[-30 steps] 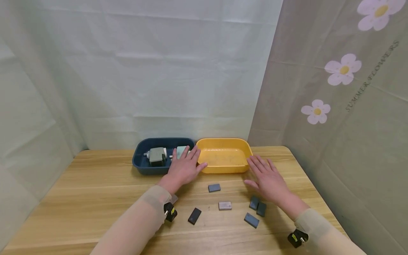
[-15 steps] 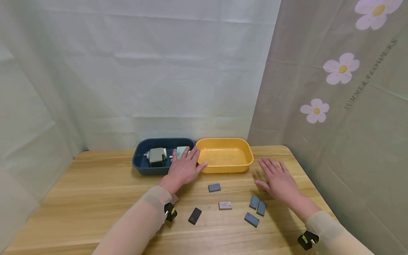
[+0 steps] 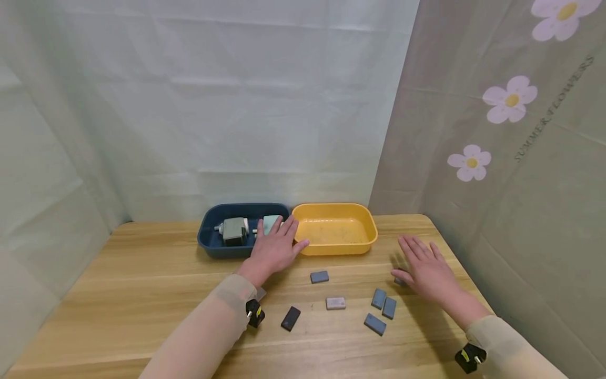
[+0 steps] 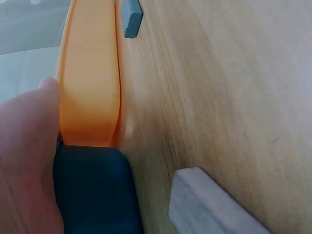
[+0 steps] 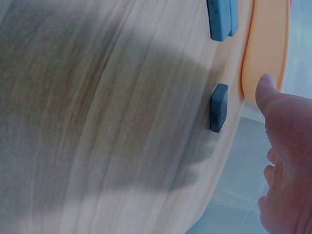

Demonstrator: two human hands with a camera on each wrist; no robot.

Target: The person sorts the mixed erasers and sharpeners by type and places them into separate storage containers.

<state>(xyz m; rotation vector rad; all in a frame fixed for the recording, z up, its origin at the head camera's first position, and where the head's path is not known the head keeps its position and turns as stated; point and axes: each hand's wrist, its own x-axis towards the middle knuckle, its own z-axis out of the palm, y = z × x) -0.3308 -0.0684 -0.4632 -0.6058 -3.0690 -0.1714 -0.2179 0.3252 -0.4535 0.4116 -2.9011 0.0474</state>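
My left hand [image 3: 273,252] reaches over the right end of the dark blue tray [image 3: 222,252], fingers straight and spread. Its fingers overlap a pale mint boxy part [image 3: 271,222] in the tray. Beside that lies a grey-green boxy part [image 3: 234,231] with a pale nozzle. My right hand [image 3: 428,276] hovers, palm down and fingers extended, right of the yellow tray [image 3: 333,249]. It holds nothing. A small dark block [image 5: 219,108] lies on the table beneath it, mostly hidden by the hand in the head view.
Three blue-grey blocks [image 3: 375,323] lie left of the right hand. Nearer the middle are a blue-grey block [image 3: 319,277], a light grey block [image 3: 335,303] and a black block [image 3: 291,318]. Another grey block [image 4: 204,200] sits by the left wrist. Cloth hangs behind the table [image 3: 118,295].
My right hand has moved right, away from the yellow tray's corner. A block under its thumb now shows. My left hand has stayed in place.
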